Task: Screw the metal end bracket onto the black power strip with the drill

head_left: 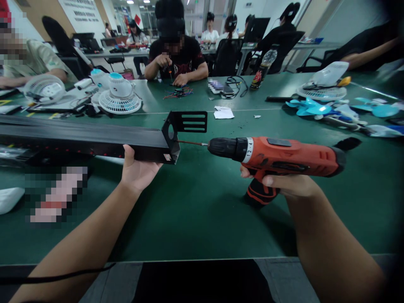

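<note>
My right hand (pixel 284 183) is wrapped round the grip of a red and black cordless drill (pixel 284 155), which points left. Its long thin bit (pixel 191 143) reaches the end of a long black metal housing (pixel 135 141); I cannot tell whether the tip sits in a screw. My left hand (pixel 139 170) holds this housing from below near its right end, thumb up along the side. At that end stands a black slotted bracket (pixel 191 121) with a round hole. The housing's far left end runs out of view.
On the green table (pixel 189 227) lie white fan parts (pixel 120 97) at the back left and blue fan blades (pixel 309 107) at the right. Paper scraps (pixel 224 112), a bottle (pixel 263 69) and a cable (pixel 241 86) lie farther back. A co-worker (pixel 176 54) sits opposite, handling coloured wires.
</note>
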